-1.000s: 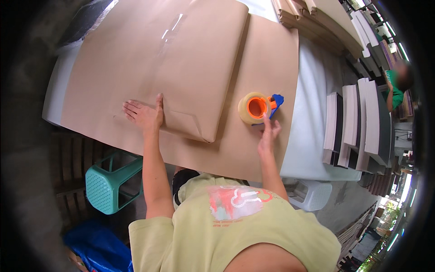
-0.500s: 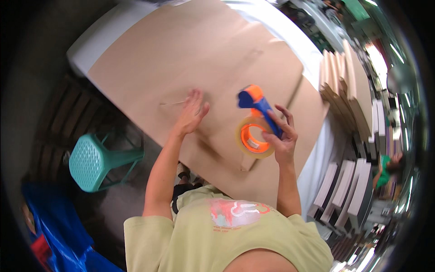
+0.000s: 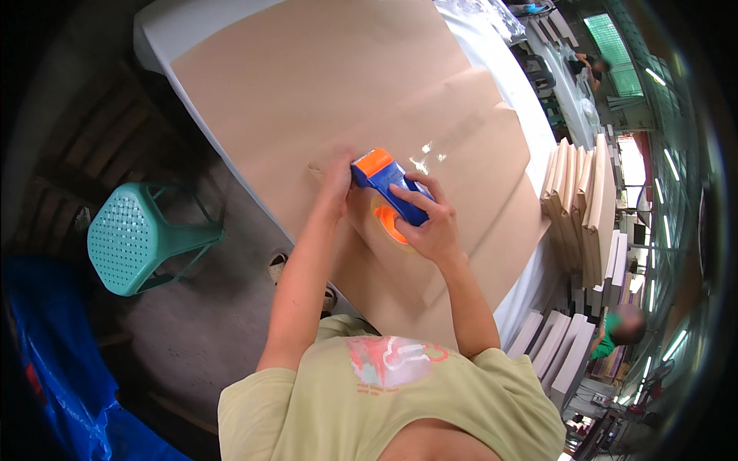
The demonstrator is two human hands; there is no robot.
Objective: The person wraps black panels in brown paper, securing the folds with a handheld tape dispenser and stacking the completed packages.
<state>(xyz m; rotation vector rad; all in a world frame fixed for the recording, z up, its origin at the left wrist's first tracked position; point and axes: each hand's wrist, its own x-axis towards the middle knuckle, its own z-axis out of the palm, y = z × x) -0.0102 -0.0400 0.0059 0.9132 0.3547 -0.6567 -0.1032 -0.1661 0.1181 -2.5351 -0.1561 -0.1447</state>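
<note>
My right hand is wrapped round the blue handle of a tape dispenser with an orange head and a roll of clear tape. The dispenser lies low over a large sheet of brown paper on the table. Close against the dispenser's head is my left hand, its fingers blurred and partly hidden, so I cannot tell how they are bent. A folded part of the paper lies beneath and to the right of the dispenser, with shiny glints on it like clear tape.
White covering shows along the table's edges. Several brown-wrapped flat packages stand at the right, with pale panels nearer. A green plastic stool and a blue sheet are at the left. Other people are in the right background.
My right hand has brought the tape dispenser left and down toward the paper. My left hand, earlier spread over the paper, is now beside the dispenser's head. The paper's right part now appears folded over.
</note>
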